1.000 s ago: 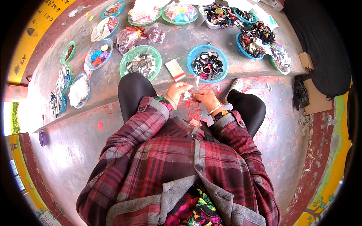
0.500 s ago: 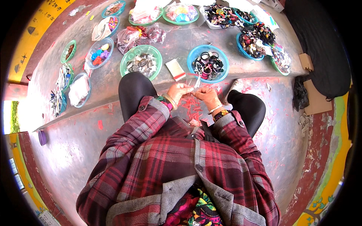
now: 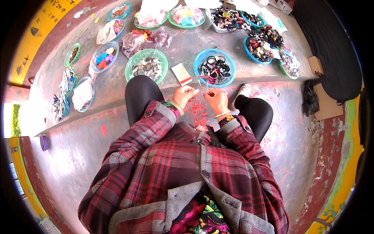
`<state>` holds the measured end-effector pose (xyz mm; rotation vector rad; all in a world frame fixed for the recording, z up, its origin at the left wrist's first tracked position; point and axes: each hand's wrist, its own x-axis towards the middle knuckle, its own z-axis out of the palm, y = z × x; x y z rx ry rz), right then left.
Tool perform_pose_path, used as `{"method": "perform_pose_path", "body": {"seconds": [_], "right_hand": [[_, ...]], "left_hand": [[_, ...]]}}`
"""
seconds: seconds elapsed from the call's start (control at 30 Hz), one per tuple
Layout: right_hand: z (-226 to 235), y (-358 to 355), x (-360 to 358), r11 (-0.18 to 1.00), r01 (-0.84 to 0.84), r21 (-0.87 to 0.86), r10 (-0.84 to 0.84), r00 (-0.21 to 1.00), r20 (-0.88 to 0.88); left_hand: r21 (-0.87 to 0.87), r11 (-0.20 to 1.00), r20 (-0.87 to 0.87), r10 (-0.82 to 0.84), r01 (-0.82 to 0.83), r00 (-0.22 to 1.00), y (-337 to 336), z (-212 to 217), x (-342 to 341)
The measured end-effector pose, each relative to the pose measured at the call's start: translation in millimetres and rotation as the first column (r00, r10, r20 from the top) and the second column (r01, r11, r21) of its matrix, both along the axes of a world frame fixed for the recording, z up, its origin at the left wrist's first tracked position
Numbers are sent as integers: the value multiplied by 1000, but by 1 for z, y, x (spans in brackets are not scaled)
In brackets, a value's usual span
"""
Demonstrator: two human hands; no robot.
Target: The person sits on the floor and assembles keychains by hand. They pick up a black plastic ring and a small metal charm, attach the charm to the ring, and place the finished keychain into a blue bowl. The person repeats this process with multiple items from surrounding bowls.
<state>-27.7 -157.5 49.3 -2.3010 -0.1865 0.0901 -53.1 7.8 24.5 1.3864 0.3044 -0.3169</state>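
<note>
My left hand [image 3: 184,96] and my right hand [image 3: 216,100] are raised between my knees, fingertips close together with a small gap between them. Both are closed in a pinch. A thin pale and reddish strip [image 3: 207,82] stands up from the right fingertips; its exact kind is too small to tell. What sits in the left fingertips cannot be made out. Just beyond the hands stands a blue basket [image 3: 196,72] of mostly black hair ties. A white card-like pack with a red end [image 3: 180,73] lies left of it, and a green basket [image 3: 128,69] of wrapped pieces is farther left.
More baskets line the raised ledge, including a blue basket [image 3: 93,64] of colourful pieces and a white tub [image 3: 219,27] of hair ties. Red scraps [image 3: 199,111] litter the floor below my hands. A black bag [image 3: 310,97] and cardboard [image 3: 329,103] lie at the right.
My hands have moved slightly apart, leaving a gap between fingertips that were together. The white strip that stood between them is less visible now.
</note>
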Motion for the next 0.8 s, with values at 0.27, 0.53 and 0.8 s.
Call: {"method": "perform_pose_path", "body": {"seconds": [0.27, 0.53, 0.8], "right_hand": [[5, 8, -10, 928, -209, -308, 322, 866, 381], [2, 4, -2, 983, -141, 115, 134, 989, 66], [2, -15, 8, 729, 132, 672, 363, 757, -543]], "left_hand": [[-392, 920, -32, -37, 22, 999, -23, 8, -10], [-319, 946, -101, 18, -50, 995, -4, -8, -1], [-258, 964, -23, -70, 62, 997, 2, 2, 0]]}}
